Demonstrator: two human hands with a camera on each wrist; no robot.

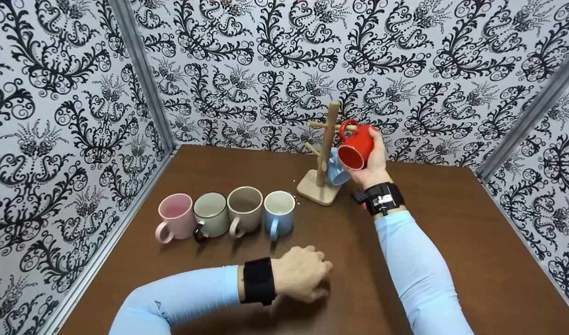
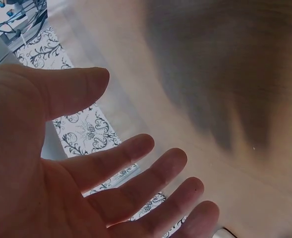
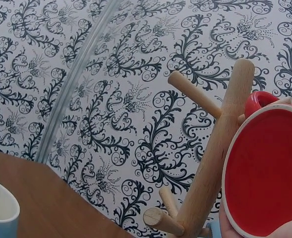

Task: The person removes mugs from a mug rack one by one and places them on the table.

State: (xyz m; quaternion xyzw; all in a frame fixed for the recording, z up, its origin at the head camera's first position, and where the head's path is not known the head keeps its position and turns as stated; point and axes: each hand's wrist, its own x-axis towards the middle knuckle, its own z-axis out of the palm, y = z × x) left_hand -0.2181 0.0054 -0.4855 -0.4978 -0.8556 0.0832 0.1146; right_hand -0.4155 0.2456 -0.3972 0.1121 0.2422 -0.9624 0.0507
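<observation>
My right hand [image 1: 375, 160] grips a red mug [image 1: 358, 144] by its body, mouth tilted down toward me. The mug's handle loops around an upper peg of the wooden mug tree [image 1: 328, 149]; in the right wrist view the red mug [image 3: 267, 173] fills the right side beside the tree's post [image 3: 215, 148]. A light-blue mug [image 1: 336, 174] hangs lower on the same tree, partly hidden behind the red one. My left hand [image 1: 300, 273] is held over the table with nothing in it. The left wrist view shows the left hand [image 2: 111, 173] with fingers spread and relaxed.
Left of the tree, a pink mug [image 1: 177, 216], a white mug with black handle [image 1: 212, 216], a beige mug [image 1: 244, 209] and a blue mug [image 1: 279, 214] stand upright in a row on the brown table [image 1: 451, 242]. Patterned walls [image 1: 247, 70] enclose the back and sides.
</observation>
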